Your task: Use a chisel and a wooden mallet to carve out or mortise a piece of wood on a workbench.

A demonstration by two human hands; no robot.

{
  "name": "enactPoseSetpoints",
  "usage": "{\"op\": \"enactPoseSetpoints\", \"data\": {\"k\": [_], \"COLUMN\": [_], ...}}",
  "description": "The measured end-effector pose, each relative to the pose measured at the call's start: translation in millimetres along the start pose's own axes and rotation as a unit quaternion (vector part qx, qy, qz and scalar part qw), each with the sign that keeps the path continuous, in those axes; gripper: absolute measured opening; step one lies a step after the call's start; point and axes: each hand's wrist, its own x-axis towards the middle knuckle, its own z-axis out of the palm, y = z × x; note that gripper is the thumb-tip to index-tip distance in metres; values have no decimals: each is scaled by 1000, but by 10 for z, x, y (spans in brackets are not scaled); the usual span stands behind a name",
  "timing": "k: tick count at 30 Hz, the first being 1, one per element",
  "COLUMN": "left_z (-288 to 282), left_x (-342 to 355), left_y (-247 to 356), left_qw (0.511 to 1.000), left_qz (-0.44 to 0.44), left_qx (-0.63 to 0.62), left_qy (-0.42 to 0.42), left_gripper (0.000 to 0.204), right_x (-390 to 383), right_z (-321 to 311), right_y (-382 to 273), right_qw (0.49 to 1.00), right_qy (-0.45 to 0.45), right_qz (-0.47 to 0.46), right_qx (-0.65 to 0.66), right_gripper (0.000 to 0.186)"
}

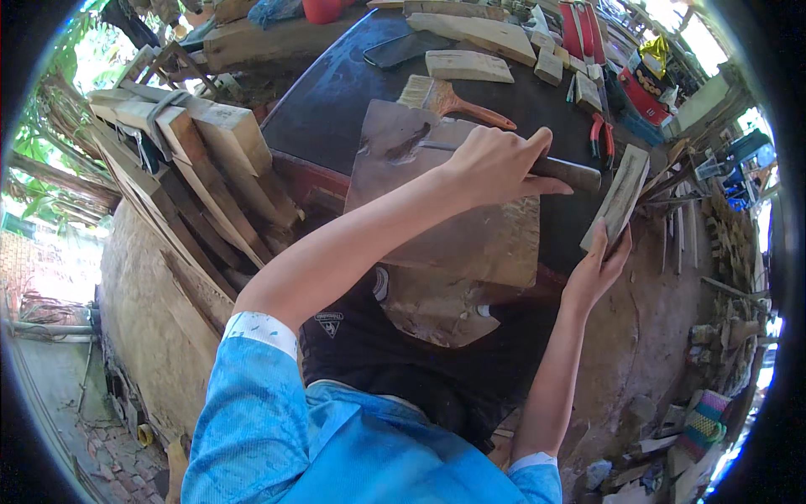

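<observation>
My left hand [499,164] reaches across to the right over a brown board [453,244]. Its fingers and thumb are round a hand tool with a brown rounded handle [575,174]; a thin dark shaft shows on the other side of the hand, and the middle is hidden under it. My right hand [600,267] grips the lower end of a narrow, weathered wooden block [620,195], holding it tilted up off the table's right edge. Beyond the board lies a wide paintbrush [449,99] with a reddish handle.
The dark table [319,92] carries wood offcuts [468,66], a flat black-edged object [407,49] and red-handled pliers [598,134]. Tall timber pieces [222,126] lean at the left. A red container [323,10] stands at the back. Scrap wood [646,470] lies on the ground at right.
</observation>
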Motion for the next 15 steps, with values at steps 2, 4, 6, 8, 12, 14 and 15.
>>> {"op": "enactPoseSetpoints", "data": {"k": [2, 4, 6, 8, 12, 14, 15], "left_z": [-5, -1, -8, -36, -64, -59, -54], "left_x": [-26, -31, -19, -3, -15, -25, -32], "left_y": [-30, -23, -8, -2, -25, -25, -28], "left_qw": [1000, 1000, 999, 998, 996, 995, 993], "left_qz": [-1, -9, -22, -34, -53, -64, -63], "left_qx": [4, -20, -36, -53, -76, -78, -91], "left_qy": [-3, 14, 17, 19, 14, 10, 37], "left_gripper": [65, 68, 69, 70, 73, 73, 71], "right_x": [10, 16, 22, 26, 30, 56, 71], "right_z": [13, 14, 4, -2, 9, -13, -22], "right_y": [-7, 4, 46, 46, 62, 91, 82], "right_qw": [1000, 999, 998, 996, 998, 999, 997], "right_qy": [-16, -14, -13, -10, -22, -31, -60], "right_qz": [0, -10, -17, -24, -16, -8, 9], "right_qx": [-22, -50, -66, -82, -53, -28, 40], "right_gripper": [61, 60, 60, 60, 59, 58, 56]}}
